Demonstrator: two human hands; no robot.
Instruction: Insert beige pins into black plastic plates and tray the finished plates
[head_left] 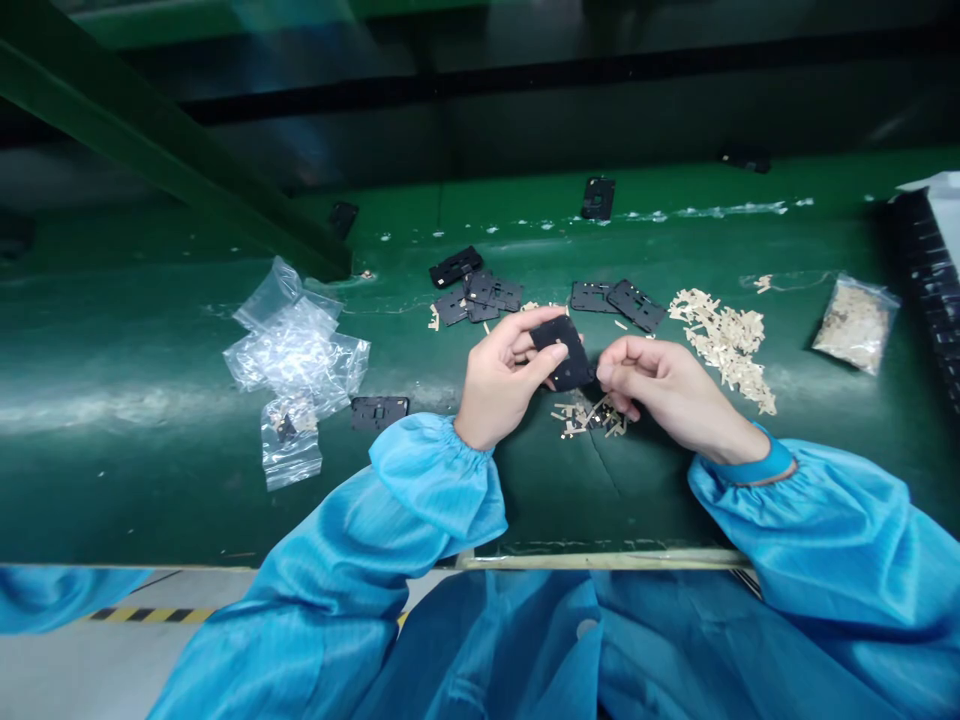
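Plate in hand [573,352]: one, black, flat, is being held above the worktop [540,505], near the front middle, tilting slightly.
Left hand [496,378]: is closing on the plate, thumb lying across its upper face, fingers curling behind it.
Right hand [667,388]: is bringing thumb and fingers almost together at the plate's right edge; whether anything is sitting between the fingertips, cannot tell.
Small heap [574,417]: pale strips with dark bits, is lying below the hands.
Large heap [724,338]: pale strips, many, is spreading to the right of the right hand.
Strip bag [856,325]: transparent, is holding more pale pieces, far right.
Plate cluster [491,290]: several, black, are overlapping beyond the left hand.
Plate pair [634,305]: black, is lying beyond the right hand, one touching the other.
Single plate [379,412]: is lying just beside the left sleeve [442,475].
Bag pile [296,345]: transparent, crumpled, is lying at left; a smaller bag [291,450] with bits inside is lying at its near side.
Progress: one plate is apparently undergoing work; which others are finished, cannot tell.
Remaining: many strips are lying loose or bagged, so much is seemingly waiting.
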